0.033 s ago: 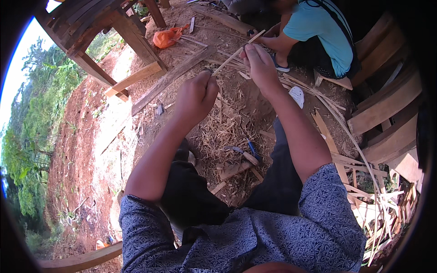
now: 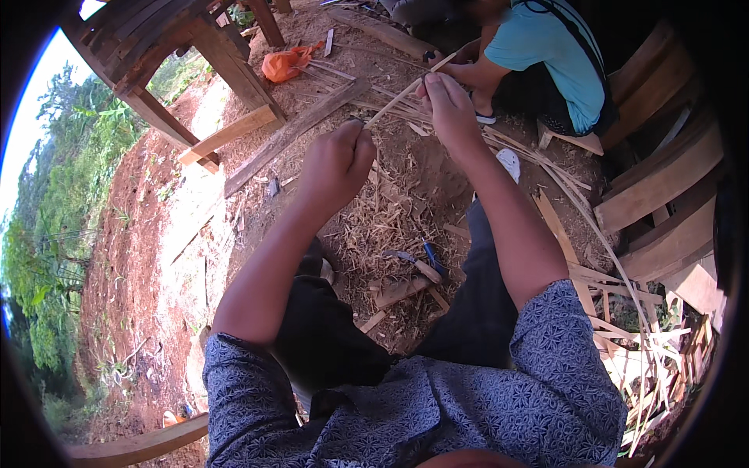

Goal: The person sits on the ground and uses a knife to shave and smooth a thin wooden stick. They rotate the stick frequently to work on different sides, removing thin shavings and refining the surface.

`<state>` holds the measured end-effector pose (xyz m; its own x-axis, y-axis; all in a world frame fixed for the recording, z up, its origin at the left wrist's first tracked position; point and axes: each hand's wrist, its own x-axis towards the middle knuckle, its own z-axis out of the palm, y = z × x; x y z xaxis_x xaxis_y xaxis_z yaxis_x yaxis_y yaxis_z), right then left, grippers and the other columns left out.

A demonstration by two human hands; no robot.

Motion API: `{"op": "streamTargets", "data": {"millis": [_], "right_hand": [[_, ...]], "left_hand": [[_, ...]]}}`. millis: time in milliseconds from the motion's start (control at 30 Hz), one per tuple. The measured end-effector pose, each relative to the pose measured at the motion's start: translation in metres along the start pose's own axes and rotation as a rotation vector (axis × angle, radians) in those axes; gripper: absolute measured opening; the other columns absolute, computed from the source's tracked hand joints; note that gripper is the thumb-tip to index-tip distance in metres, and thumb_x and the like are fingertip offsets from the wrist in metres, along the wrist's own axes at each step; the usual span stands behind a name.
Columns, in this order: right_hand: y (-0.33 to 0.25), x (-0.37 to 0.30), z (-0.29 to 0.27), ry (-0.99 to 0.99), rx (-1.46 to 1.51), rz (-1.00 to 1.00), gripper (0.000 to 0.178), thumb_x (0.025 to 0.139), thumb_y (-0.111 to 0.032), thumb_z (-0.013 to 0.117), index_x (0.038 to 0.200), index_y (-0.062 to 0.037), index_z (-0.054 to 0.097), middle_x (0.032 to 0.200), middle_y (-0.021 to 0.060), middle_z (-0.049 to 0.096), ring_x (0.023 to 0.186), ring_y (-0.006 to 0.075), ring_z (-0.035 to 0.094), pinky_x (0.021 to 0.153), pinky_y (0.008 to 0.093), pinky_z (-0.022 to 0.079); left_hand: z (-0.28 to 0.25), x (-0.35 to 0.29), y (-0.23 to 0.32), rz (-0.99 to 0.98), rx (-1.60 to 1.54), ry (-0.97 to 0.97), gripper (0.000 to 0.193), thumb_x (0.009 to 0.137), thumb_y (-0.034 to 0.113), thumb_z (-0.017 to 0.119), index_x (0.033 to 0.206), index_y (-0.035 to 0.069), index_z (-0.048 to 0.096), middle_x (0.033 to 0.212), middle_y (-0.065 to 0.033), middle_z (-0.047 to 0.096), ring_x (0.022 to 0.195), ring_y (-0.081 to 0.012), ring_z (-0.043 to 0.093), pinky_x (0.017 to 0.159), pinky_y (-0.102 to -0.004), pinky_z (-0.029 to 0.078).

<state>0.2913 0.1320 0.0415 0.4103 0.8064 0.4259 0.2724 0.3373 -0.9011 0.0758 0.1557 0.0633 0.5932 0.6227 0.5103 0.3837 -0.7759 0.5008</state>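
Both my hands are raised in front of me, on a thin pale strip of wood or bamboo that slants up to the right. My left hand is closed round its lower end, with a small dark thing showing at the top of the fist. Further up, my right hand pinches the strip between thumb and fingers. Something dark also shows at those fingertips; I cannot make out what either dark piece is. The strip's far end sticks out past my right hand, toward the co-worker.
Shavings cover the ground between my legs, with a curved-blade tool and a blue-handled tool lying there. A seated person in a turquoise shirt is ahead right. Planks, an orange bag and cut strips lie around.
My right hand has shifted slightly down and to the right along the strip, and a dark piece now shows at its fingertips. My left hand stays almost in place.
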Motion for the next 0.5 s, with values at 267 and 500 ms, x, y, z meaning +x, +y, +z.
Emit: {"op": "streamTargets", "data": {"millis": [267,500], "right_hand": [[0.007,-0.018,0.015,-0.168,0.028,0.042,0.034,0.105,-0.032,0.042,0.088,-0.0066,0.056,0.068,-0.0040,0.043,0.062,0.0053,0.040,0.057,0.0232,0.034],[0.010,-0.047,0.036,-0.212,0.038,0.034,0.036,0.101,-0.029,0.046,0.080,-0.0037,0.060,0.068,0.0020,0.052,0.066,0.0120,0.048,0.063,0.0297,0.040]], "left_hand": [[0.008,0.002,0.003,0.009,-0.036,-0.041,0.020,0.092,0.016,0.052,0.082,-0.001,0.054,0.068,-0.0239,0.057,0.066,-0.0429,0.059,0.061,-0.0495,0.044],[0.011,-0.007,-0.009,-0.049,-0.143,-0.085,0.023,0.094,0.018,0.051,0.085,-0.003,0.056,0.069,-0.0237,0.055,0.064,-0.0425,0.056,0.061,-0.0485,0.043]]}}
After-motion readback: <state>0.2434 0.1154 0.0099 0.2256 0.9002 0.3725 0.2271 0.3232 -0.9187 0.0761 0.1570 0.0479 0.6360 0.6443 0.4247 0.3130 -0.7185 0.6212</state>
